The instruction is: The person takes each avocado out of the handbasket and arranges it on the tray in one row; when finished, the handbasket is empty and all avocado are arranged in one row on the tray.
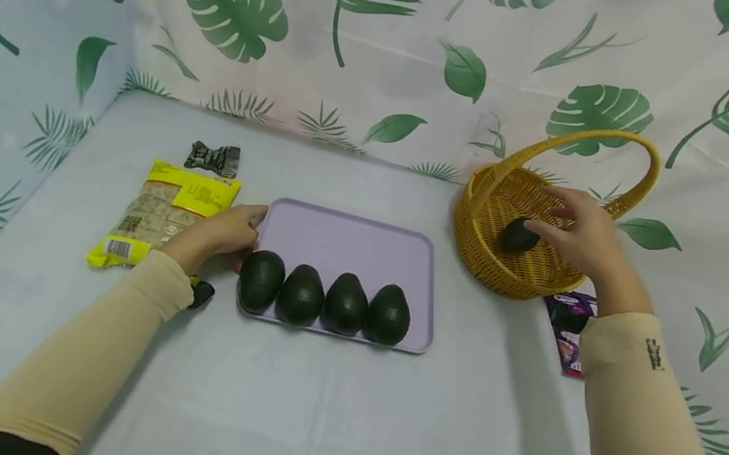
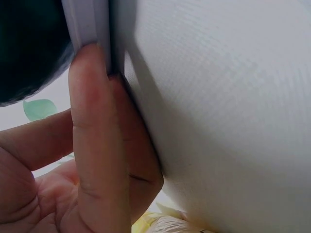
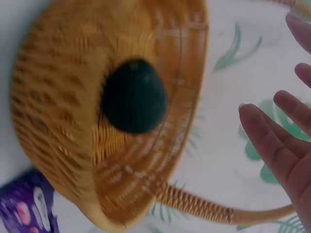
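My left hand (image 1: 226, 233) is at the left edge of a lilac tray (image 1: 349, 233), its fingertips touching the rim (image 2: 90, 24). Several dark green avocados stand in a row along the tray's near side, the leftmost avocado (image 1: 260, 283) close to that hand. Over a woven basket (image 1: 506, 282) with a tall handle, my right hand (image 1: 579, 226) hovers with fingers spread. One avocado (image 3: 134, 97) lies inside the basket. In the right wrist view, a gap shows between it and the extended fingers (image 3: 265, 133), which hold nothing.
A yellow-and-clear food bag (image 1: 159, 215) lies left of the tray, with a small black packet (image 1: 213, 158) behind it. Partly under the right forearm and basket is a purple packet (image 1: 570, 332). Leaf-printed cloth (image 1: 393, 49) hangs behind the white table surface.
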The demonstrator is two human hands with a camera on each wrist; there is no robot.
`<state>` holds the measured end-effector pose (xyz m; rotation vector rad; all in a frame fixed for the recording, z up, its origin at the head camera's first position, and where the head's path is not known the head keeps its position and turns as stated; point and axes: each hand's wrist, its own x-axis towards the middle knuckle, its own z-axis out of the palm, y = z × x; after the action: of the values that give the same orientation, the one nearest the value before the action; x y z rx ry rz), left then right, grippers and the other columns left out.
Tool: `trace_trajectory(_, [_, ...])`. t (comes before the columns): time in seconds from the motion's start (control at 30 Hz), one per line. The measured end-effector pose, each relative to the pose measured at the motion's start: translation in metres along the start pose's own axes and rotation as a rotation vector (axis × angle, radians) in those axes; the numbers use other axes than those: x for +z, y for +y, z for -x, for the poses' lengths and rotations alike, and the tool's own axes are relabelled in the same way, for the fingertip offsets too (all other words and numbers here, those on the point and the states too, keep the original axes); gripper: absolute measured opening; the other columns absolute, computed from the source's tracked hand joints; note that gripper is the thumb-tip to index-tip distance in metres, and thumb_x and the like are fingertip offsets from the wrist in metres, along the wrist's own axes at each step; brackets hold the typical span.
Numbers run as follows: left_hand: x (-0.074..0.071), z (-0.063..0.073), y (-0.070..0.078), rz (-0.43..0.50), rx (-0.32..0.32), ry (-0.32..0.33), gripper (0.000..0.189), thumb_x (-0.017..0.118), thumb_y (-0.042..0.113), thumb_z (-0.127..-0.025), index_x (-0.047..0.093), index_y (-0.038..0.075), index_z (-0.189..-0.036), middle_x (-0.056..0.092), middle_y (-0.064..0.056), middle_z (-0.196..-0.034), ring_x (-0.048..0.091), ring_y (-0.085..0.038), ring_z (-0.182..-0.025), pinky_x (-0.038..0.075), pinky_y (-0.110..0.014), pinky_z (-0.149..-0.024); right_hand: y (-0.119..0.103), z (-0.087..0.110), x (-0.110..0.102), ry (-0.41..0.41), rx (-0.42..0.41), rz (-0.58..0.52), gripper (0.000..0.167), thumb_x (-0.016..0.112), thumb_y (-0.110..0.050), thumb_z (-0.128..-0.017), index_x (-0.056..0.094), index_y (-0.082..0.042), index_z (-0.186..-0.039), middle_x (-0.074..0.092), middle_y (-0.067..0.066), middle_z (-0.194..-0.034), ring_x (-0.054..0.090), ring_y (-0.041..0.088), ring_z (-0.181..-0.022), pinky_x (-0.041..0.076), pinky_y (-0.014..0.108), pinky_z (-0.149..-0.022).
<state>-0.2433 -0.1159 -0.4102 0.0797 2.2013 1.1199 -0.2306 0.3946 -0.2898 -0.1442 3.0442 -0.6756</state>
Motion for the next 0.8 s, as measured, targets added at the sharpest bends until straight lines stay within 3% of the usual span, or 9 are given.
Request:
trace_trajectory(0.13, [0.000, 0.000, 0.000, -0.004, 0.001, -0.006, 0.079, 0.047, -0.003, -0.091, 0.011, 0.011, -0.160, 0.052, -0.023, -0.112, 0.061, -0.020, -0.066, 0.058, -0.032, -0.061, 0.010, -0.016, -0.010, -0.092, 0.102, 0.032, 0.085, 0.060, -0.056, -0.091, 0.027, -0.014, -0.157, 0.024, 0.024, -0.158, 0.038, 0.052, -0.133, 0.035, 0.072, -0.101])
trace_trajectory(0.3, [-0.001, 0.002, 0.002, 0.009, -0.005, -0.013, 0.079, 0.047, -0.003, -0.092, 0.011, 0.013, -0.160, 0.052, -0.023, -0.110, 0.060, -0.020, -0.065, 0.058, -0.033, -0.062, 0.023, -0.032, -0.012, -0.206, 0.143, 0.105, 0.092, 0.057, -0.064, -0.089, 0.028, -0.009, -0.156, 0.027, 0.027, -0.156, 0.036, 0.054, -0.133, 0.033, 0.072, -0.102])
trace_trajectory(0.43, [-0.003, 0.002, 0.002, 0.020, -0.015, -0.014, 0.079, 0.047, -0.003, -0.092, 0.011, 0.014, -0.161, 0.050, -0.022, -0.111, 0.060, -0.021, -0.067, 0.059, -0.033, -0.063, 0.031, -0.043, -0.008, -0.293, 0.158, 0.135, 0.086, 0.058, -0.058, -0.092, 0.028, -0.007, -0.156, 0.028, 0.027, -0.155, 0.038, 0.053, -0.130, 0.031, 0.072, -0.103])
trace_trajectory(0.6, [-0.003, -0.001, 0.000, 0.026, -0.005, -0.017, 0.079, 0.046, -0.003, -0.091, 0.012, 0.014, -0.160, 0.051, -0.022, -0.111, 0.060, -0.021, -0.069, 0.059, -0.034, -0.063, 0.035, -0.053, 0.003, -0.382, 0.200, 0.113, 0.080, 0.061, -0.047, -0.095, 0.027, -0.008, -0.156, 0.035, 0.030, -0.149, 0.052, 0.050, -0.117, 0.040, 0.069, -0.097])
trace_trajectory(0.8, [-0.003, -0.002, -0.002, 0.015, -0.008, -0.007, 0.077, 0.045, -0.003, -0.092, 0.012, 0.013, -0.160, 0.052, -0.023, -0.113, 0.060, -0.020, -0.069, 0.058, -0.032, -0.061, 0.033, -0.063, 0.014, -0.452, 0.215, 0.158, 0.086, 0.066, -0.051, -0.090, 0.029, -0.010, -0.156, 0.023, 0.031, -0.154, 0.029, 0.055, -0.135, 0.025, 0.074, -0.105])
